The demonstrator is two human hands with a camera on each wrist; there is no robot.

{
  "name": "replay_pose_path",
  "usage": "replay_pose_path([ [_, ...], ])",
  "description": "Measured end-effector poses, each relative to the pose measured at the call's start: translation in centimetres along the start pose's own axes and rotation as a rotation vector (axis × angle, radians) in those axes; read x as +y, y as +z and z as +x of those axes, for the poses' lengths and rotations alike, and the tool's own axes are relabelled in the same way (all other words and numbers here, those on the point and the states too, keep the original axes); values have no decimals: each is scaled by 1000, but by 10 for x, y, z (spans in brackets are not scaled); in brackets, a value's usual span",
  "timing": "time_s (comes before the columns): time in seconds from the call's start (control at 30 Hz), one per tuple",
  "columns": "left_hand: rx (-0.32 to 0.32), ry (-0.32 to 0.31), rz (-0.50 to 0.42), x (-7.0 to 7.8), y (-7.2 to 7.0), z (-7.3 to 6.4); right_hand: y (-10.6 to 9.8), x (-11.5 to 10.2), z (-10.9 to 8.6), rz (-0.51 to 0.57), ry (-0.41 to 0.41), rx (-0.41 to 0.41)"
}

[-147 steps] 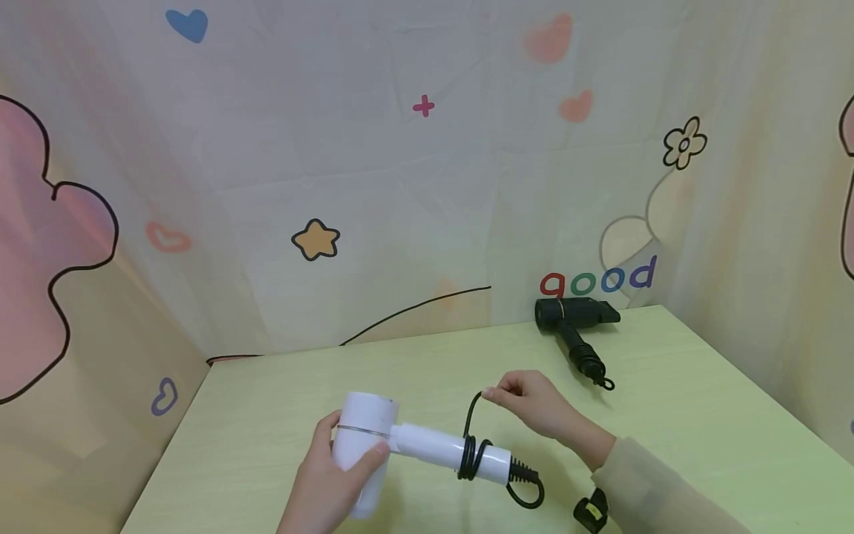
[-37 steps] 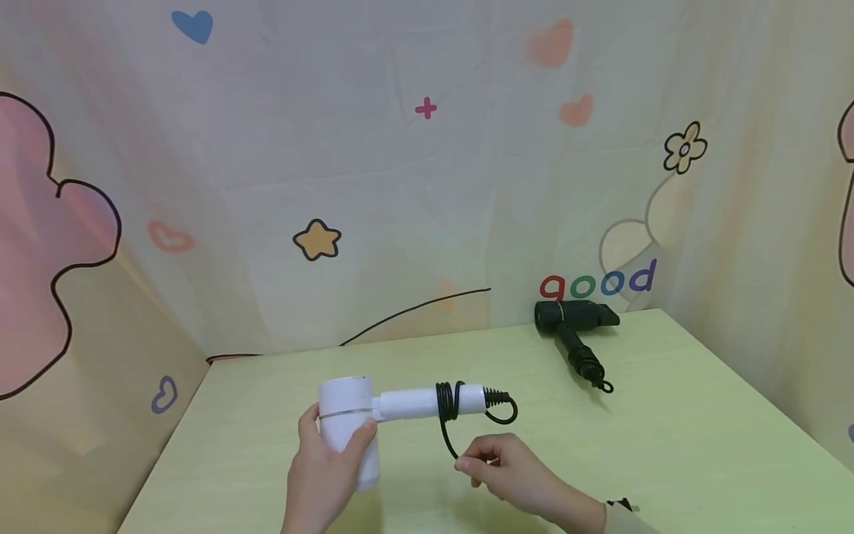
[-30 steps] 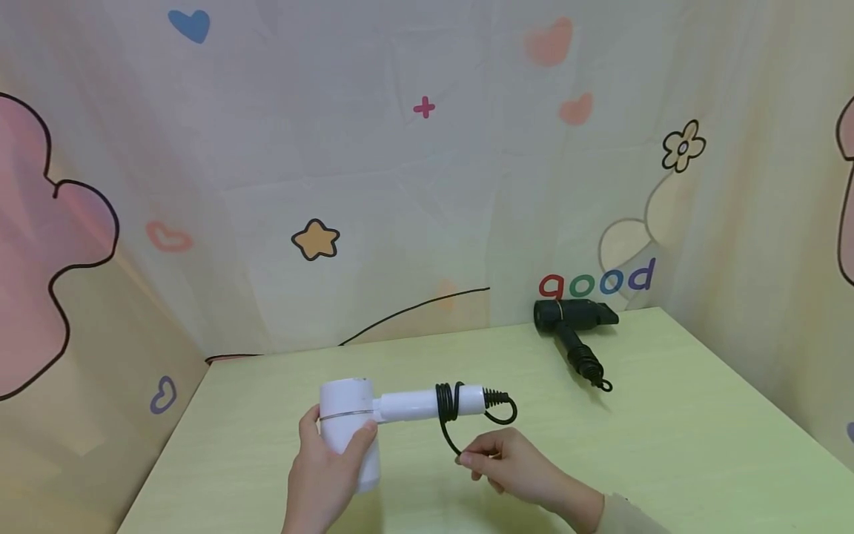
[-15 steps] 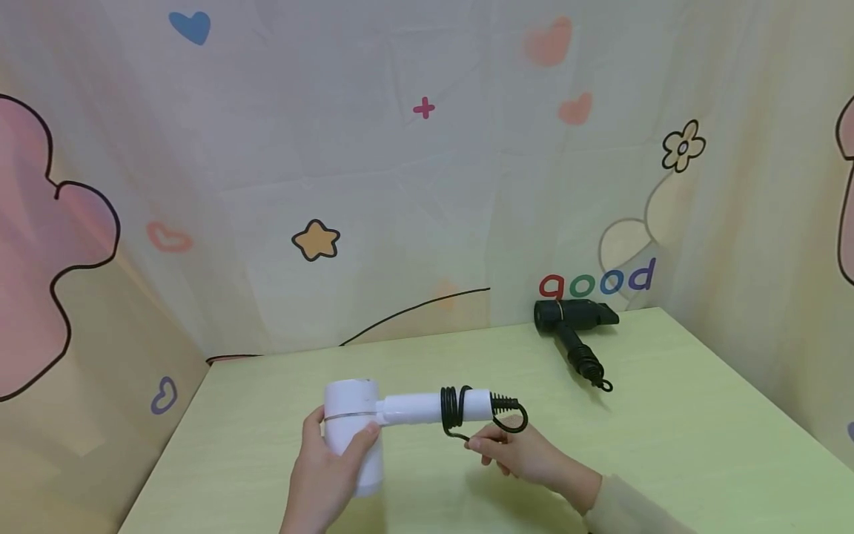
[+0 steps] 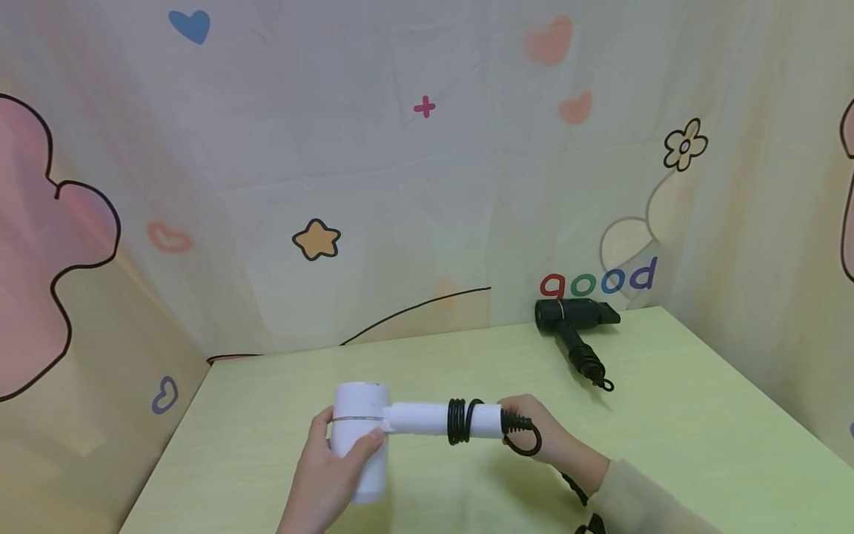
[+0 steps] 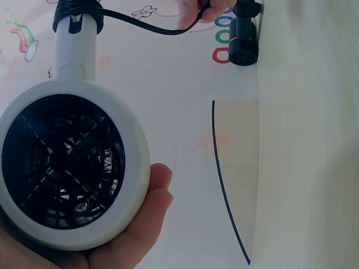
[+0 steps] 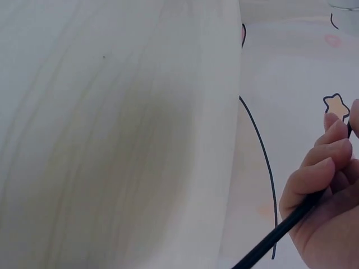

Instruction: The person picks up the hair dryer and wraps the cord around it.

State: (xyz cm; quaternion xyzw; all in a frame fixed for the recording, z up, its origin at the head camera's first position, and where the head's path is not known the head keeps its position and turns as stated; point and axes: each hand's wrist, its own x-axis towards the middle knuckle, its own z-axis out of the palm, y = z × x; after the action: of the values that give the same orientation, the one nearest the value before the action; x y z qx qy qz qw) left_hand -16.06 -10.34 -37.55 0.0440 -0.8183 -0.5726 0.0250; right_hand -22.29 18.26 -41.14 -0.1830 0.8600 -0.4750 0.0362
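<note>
My left hand (image 5: 323, 471) grips the barrel of a white hair dryer (image 5: 360, 406), held over the table with its handle pointing right. A black cord (image 5: 457, 421) makes several turns around the handle and leaves a small loop at its end. Behind the handle's end, my right hand (image 5: 550, 439) holds the free length of cord, partly hidden by the dryer. The left wrist view shows the round black grille (image 6: 61, 162) and the cord stretched to the right fingers (image 6: 188, 11). In the right wrist view, the cord (image 7: 280, 228) runs through the curled hand (image 7: 320, 185).
A black hair dryer (image 5: 580, 314), its cord wound on the handle, lies at the table's back right. The plug end (image 5: 591, 525) of the cord hangs below the right wrist. A printed curtain (image 5: 400, 185) closes off the back of the pale table (image 5: 280, 400).
My right hand has carried the cord around the handle, from above it to below and now behind its end. Still in my left hand, the white dryer has shifted slightly right and down.
</note>
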Motion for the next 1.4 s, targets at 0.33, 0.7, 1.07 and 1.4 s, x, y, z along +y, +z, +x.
replay_pose_path([
  [0.33,-47,46,2,-2,-1,-1,-11,-3,5,18,140,36],
  [0.7,-59,43,80,-2,-2,-2,-21,-15,4,67,91,10],
  [1.07,-39,68,168,-5,0,-3,-26,-31,5,24,26,51],
  [1.4,-13,83,223,-8,2,-2,-28,-48,-1,36,-4,68],
])
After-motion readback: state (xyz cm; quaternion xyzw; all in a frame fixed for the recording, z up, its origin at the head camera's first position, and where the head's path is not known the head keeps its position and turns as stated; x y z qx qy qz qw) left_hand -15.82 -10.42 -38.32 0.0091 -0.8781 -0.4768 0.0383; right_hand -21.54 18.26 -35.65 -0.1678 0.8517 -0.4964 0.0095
